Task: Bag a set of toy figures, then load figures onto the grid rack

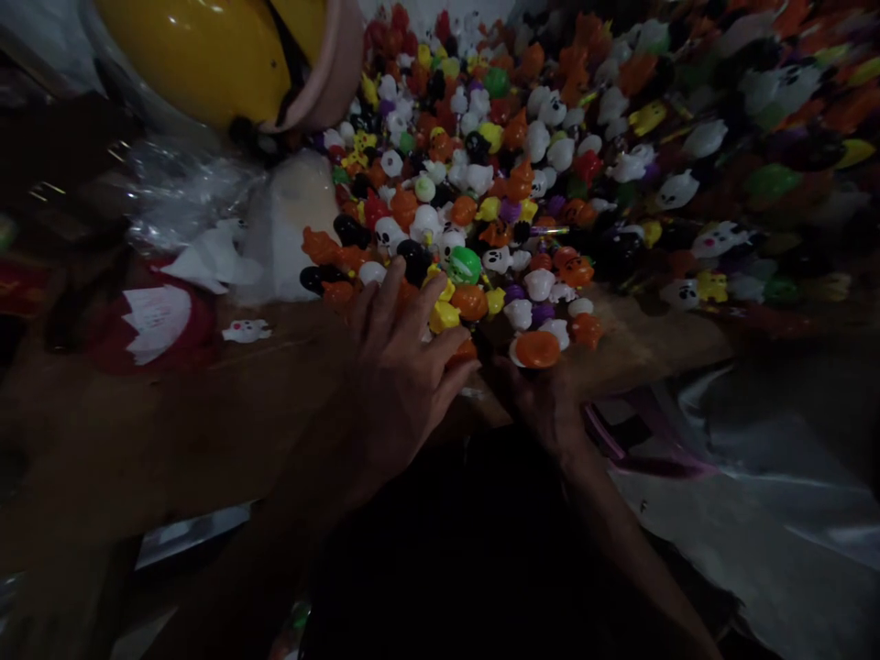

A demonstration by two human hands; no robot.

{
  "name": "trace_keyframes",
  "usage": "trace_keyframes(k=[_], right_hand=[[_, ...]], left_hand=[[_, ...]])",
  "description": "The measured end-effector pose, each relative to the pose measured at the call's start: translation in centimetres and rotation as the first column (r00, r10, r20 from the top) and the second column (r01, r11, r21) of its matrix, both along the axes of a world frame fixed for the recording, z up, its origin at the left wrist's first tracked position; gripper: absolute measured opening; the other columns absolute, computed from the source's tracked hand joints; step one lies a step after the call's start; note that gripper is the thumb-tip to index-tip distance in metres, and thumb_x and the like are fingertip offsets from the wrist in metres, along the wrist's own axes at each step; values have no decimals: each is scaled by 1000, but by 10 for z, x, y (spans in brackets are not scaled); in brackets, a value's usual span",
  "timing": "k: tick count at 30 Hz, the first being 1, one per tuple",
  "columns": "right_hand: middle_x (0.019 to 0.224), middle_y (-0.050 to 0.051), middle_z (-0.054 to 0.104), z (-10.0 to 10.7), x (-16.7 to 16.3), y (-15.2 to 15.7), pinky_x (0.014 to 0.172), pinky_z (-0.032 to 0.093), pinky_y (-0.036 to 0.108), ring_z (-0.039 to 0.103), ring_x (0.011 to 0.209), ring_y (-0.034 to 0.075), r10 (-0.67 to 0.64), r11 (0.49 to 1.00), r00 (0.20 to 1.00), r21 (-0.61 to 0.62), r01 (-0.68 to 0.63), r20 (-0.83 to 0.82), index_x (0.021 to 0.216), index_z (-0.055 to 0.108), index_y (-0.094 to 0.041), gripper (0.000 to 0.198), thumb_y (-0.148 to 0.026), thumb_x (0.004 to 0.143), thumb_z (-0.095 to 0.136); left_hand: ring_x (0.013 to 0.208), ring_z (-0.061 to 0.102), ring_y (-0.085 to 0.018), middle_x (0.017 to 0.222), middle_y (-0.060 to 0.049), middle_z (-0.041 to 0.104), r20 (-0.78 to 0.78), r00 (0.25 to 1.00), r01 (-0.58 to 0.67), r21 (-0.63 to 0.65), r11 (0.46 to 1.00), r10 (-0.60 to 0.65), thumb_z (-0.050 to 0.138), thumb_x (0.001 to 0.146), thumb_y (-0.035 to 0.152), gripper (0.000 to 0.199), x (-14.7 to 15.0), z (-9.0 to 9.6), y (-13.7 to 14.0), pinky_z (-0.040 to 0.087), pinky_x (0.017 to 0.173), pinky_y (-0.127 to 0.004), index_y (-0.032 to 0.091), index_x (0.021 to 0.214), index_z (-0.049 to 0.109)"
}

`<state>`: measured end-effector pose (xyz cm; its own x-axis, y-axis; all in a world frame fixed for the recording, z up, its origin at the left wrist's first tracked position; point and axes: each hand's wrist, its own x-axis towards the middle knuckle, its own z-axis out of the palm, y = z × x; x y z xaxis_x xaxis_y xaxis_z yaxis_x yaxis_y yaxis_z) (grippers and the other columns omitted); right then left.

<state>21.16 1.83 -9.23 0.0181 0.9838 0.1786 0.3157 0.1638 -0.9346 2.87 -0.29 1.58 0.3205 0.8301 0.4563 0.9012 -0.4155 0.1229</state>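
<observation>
A big pile of small plastic figures (426, 220) in white, orange, yellow, green, purple and black lies in front of me, some with ghost or skull faces. My left hand (402, 367) reaches palm down onto its near edge, fingers spread among black, yellow and orange pieces. Close by lie a green figure (464, 265) and a yellow one (444, 316). My right hand (546, 403) is low at the table's front edge, just below an orange and white piece (538, 349). Its fingers are dark and partly hidden, so whether it grips that piece is unclear.
A yellow rounded object in a pale tub (330, 73) stands at the back left. Clear plastic wrapping (185, 197), a red round item with white paper (157, 321) and a lone white figure (246, 330) lie left on the wooden table (275, 403). A pink-edged container (619, 431) is below right.
</observation>
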Motion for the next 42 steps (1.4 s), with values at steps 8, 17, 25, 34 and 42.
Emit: trace_keyframes(k=[8, 17, 25, 34, 42], right_hand=[[83, 5, 72, 7, -10, 14, 76, 55, 36, 65, 76, 21, -5, 994, 999, 111, 0, 46, 85, 71, -19, 19, -38, 88, 66], [79, 4, 69, 6, -11, 14, 69, 50, 32, 62, 71, 19, -26, 988, 992, 154, 7, 126, 83, 67, -19, 20, -37, 92, 62], [74, 4, 65, 1, -13, 15, 63, 46, 30, 59, 67, 18, -37, 953, 961, 298, -49, 275, 84, 65, -18, 19, -31, 95, 56], [83, 9, 68, -14, -17, 12, 70, 54, 35, 62, 75, 22, -29, 940, 946, 331, -84, 323, 92, 65, -19, 16, -28, 92, 51], [84, 7, 66, -22, -9, 15, 68, 50, 30, 61, 74, 21, -63, 925, 933, 372, -79, 354, 97, 62, -18, 16, -31, 95, 52]], left_hand=[[150, 37, -43, 148, -13, 57, -56, 998, 21, 10, 1000, -20, 72, 92, 30, 24, -2, 2, -1, 40, 118, -68, 22, 114, 75], [151, 35, -42, 152, -12, 53, -71, 997, 26, -2, 1000, -26, 69, 94, 33, 25, -2, -1, -1, 37, 122, -65, 23, 117, 74], [151, 37, -40, 152, -12, 54, 13, 999, 49, -8, 999, -49, 63, 97, 31, 28, 1, 12, 3, 37, 122, -65, 22, 122, 72], [157, 17, -44, 165, -15, 35, -120, 948, 261, -244, 934, -296, 69, 94, 36, 32, 18, 23, 49, 20, 123, -73, 20, 121, 72], [152, 33, -40, 152, -19, 53, -228, 918, 313, -88, 946, -325, 54, 99, 24, 23, 14, -20, 59, 32, 120, -70, 16, 110, 73]])
